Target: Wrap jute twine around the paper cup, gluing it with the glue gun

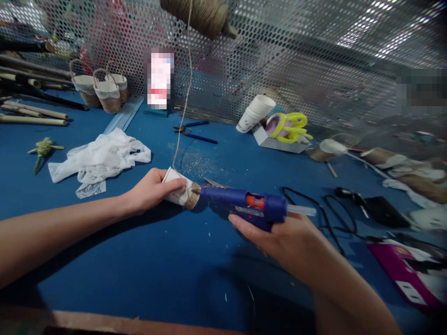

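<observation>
My left hand point(152, 190) is closed around a white paper cup point(178, 188) lying on its side, its base end wrapped in brown twine point(192, 197). A strand of twine point(185, 100) runs up from the cup to a spool point(200, 15) hanging at the top. My right hand point(279, 239) grips a blue hot glue gun point(244, 207), with its nozzle touching the twine-wrapped end of the cup. A glue stick point(301, 210) sticks out of the gun's back.
On the blue table point(139, 260) lie white lace point(99, 160), pliers point(193, 131), stacked paper cups point(254, 111), small finished baskets point(101, 90), bamboo sticks point(31, 114), black cable point(321, 214) and a yellow tape holder point(289, 126). A perforated metal screen point(296, 56) stands behind.
</observation>
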The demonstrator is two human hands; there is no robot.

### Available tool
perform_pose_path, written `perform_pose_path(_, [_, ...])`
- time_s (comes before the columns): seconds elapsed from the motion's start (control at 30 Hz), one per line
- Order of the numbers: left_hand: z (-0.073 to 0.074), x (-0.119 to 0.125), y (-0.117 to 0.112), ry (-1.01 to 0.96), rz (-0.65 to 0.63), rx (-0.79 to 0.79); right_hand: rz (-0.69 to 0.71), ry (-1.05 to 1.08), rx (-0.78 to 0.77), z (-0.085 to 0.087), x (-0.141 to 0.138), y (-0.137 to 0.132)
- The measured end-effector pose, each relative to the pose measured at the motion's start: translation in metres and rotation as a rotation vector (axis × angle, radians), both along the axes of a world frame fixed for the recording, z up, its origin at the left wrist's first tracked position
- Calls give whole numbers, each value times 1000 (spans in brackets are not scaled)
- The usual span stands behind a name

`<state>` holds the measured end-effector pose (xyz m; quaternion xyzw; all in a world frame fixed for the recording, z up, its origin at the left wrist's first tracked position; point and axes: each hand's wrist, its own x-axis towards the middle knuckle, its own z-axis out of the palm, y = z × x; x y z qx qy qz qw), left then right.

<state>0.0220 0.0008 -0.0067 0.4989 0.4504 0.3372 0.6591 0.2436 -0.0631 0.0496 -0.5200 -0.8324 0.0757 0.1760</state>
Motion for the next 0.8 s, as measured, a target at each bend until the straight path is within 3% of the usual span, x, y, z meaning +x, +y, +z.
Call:
perform_pose_path(0.2, [-1,0,0,-3,-1,-8,-21,42,-85,0,-1,-1])
perform_pose_path(0.5, [-2,-1,-1,-6,-12,12,-43,73,-92,5,-5,0])
perform_pose_path(0.67, [-3,-1,-2,15,-3,36,-5,58,-8,-1,-2,3])
perform_pose_path(0.8, [-4,-2,-3,52,-10,57,110,-107,117,-4,3,7])
